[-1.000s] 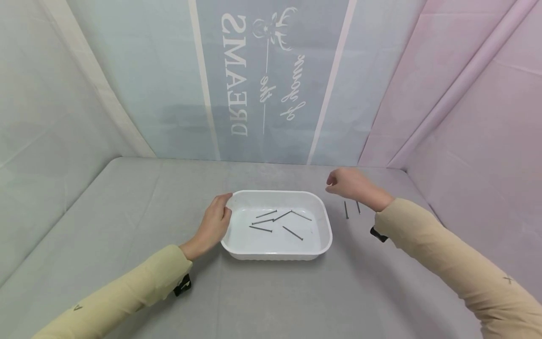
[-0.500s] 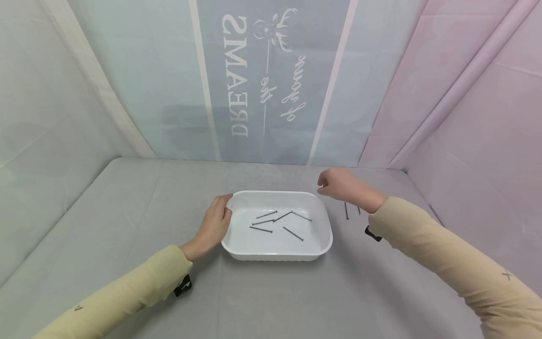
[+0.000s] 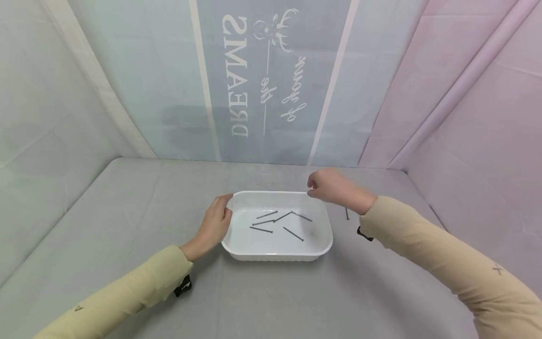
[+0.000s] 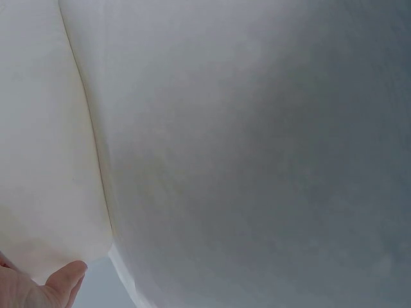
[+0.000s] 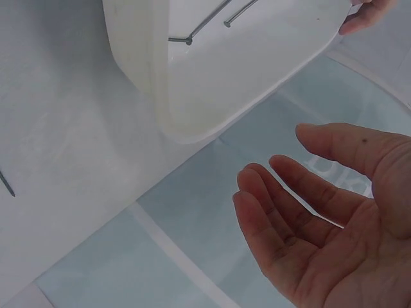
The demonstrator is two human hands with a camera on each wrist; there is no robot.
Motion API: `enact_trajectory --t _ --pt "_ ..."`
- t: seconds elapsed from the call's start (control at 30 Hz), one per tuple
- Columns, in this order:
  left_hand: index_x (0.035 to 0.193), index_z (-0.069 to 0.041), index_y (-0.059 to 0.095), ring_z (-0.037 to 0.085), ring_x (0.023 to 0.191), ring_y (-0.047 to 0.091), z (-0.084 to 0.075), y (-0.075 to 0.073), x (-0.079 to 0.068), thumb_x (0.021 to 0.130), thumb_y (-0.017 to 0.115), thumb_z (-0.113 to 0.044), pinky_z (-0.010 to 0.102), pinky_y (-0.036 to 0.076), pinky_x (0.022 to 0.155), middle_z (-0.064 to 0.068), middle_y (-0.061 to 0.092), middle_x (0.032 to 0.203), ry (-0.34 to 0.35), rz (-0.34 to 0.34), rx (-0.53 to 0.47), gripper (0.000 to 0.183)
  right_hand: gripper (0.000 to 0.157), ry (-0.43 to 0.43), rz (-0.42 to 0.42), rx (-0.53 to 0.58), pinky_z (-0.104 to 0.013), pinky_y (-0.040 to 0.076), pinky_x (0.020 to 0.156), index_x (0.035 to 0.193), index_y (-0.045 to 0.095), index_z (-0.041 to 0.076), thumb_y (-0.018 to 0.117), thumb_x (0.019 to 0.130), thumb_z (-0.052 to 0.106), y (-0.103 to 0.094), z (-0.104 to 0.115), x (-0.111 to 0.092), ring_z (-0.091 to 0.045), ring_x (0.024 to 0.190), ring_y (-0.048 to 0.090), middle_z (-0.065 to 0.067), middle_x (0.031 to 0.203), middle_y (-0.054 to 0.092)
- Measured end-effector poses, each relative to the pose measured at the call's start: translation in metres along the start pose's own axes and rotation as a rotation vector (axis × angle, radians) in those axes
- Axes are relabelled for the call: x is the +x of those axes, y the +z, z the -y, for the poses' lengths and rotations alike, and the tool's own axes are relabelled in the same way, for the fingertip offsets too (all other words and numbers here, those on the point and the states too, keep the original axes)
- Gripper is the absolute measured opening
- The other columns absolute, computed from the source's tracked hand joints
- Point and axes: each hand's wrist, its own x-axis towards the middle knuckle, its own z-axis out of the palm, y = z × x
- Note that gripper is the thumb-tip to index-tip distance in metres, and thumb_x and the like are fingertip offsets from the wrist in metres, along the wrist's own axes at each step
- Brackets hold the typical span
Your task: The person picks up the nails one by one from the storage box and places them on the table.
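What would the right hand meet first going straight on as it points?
Probably the white tray, at its far right corner; the right hand may pass above, since its height is unclear.

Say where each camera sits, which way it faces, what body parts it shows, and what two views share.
Head: on the head, facing forward and down at the tray and nails; both sleeves, left grip and right grip show.
Left wrist: worn there, facing pale surfaces I cannot identify; part of left grip bottom left.
Right wrist: worn there, facing the tray; right grip large, left grip partly, top right.
Shared by head and right wrist: tray, nails, both grips.
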Motion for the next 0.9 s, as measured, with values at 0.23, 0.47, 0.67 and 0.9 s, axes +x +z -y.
enact_trajectory --t 0.23,0.47,0.67,0.9 --pt "0.129 0.007 0.042 0.027 0.102 0.049 0.000 -0.001 0.000 0.090 0.037 0.000 0.040 0.043 0.086 0.021 0.046 0.126 0.005 0.000 -0.002 0.040 0.025 -0.022 0.009 -0.035 -0.037 0.050 0.075 0.103 0.064 -0.003 0.061 0.083 0.012 0.002 0.011 0.002 -0.024 0.087 0.061 -0.014 0.096 0.065" --pt "0.129 0.006 0.042 0.027 0.100 0.049 0.001 0.000 0.000 0.090 0.038 0.000 0.040 0.043 0.084 0.021 0.046 0.126 0.010 -0.001 -0.004 0.040 0.025 -0.046 0.037 -0.049 -0.036 0.050 0.076 0.104 0.065 -0.001 0.061 0.083 0.013 0.005 0.022 0.005 -0.023 0.089 0.061 -0.013 0.099 0.065" --pt "0.129 0.006 0.042 0.027 0.101 0.049 0.001 0.000 0.000 0.090 0.038 0.000 0.040 0.043 0.085 0.021 0.046 0.126 0.006 0.001 -0.002 0.040 0.025 -0.092 0.045 -0.066 -0.036 0.050 0.077 0.104 0.065 -0.001 0.061 0.083 0.013 0.008 0.030 0.006 -0.023 0.090 0.061 -0.012 0.100 0.066" --pt "0.129 0.007 0.042 0.029 0.106 0.049 0.001 0.000 0.000 0.090 0.037 0.000 0.042 0.042 0.089 0.021 0.046 0.126 0.010 0.002 -0.002 0.040 0.025 -0.133 0.049 -0.075 -0.034 0.050 0.076 0.103 0.065 -0.002 0.060 0.083 0.012 0.013 0.037 0.011 -0.022 0.088 0.061 -0.013 0.099 0.065"
